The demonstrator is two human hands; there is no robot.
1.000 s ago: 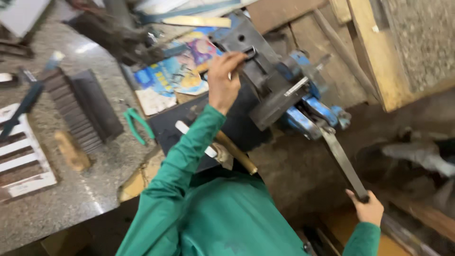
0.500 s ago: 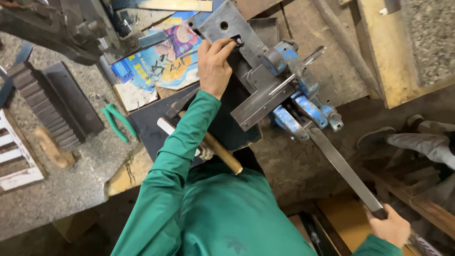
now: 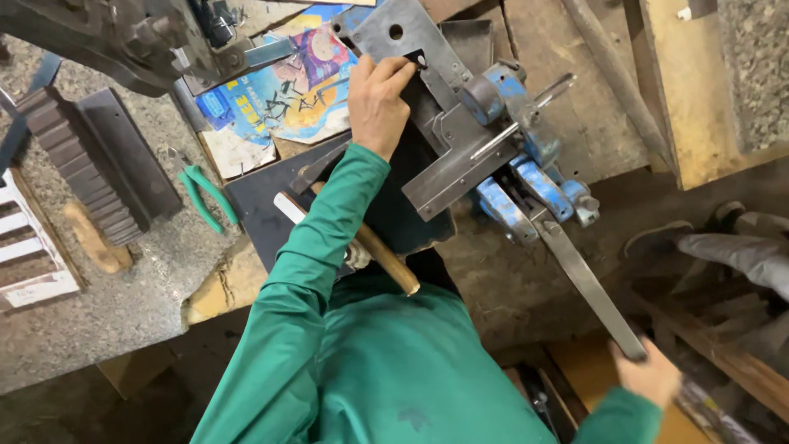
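Our left hand (image 3: 380, 105) sits up top w/ fingers curled and pinched on a small dark metal piece (image 3: 418, 59) at the edge of the grey steel plate with a round hole (image 3: 397, 37). Thumb and fingertips are closed tight on it, palm down, green sleeve (image 3: 320, 238) running back toward us. The piece lies right at the fingertips, just ahead of the grip and touching the plate; it's too small to tell its exact shape.

Our right hand (image 3: 649, 374) is low and well apart, closed round the far end of the long flat grey steel lever (image 3: 583, 284). Fingers wrap the bar end, so a full clench, not a pinch. The lever's long axis runs diagonally from that grip up and inward to the blue-painted bench shear (image 3: 526, 160), which sits between our two hands, nearer the left. So the left hand feeds at the head of the machine, and the right works the handle end.

Beside the left forearm, a wooden-handled hammer (image 3: 382, 255) lies on a black sheet (image 3: 263, 205), partly under the sleeve. Further out from that arm: green-handled pliers (image 3: 205, 193), a colourful printed paper (image 3: 288, 90), and a dark ridged metal block (image 3: 90, 164) on the speckled stone bench (image 3: 123, 304). Beyond the right hand, someone else's grey-trousered leg and shoe (image 3: 715, 242).
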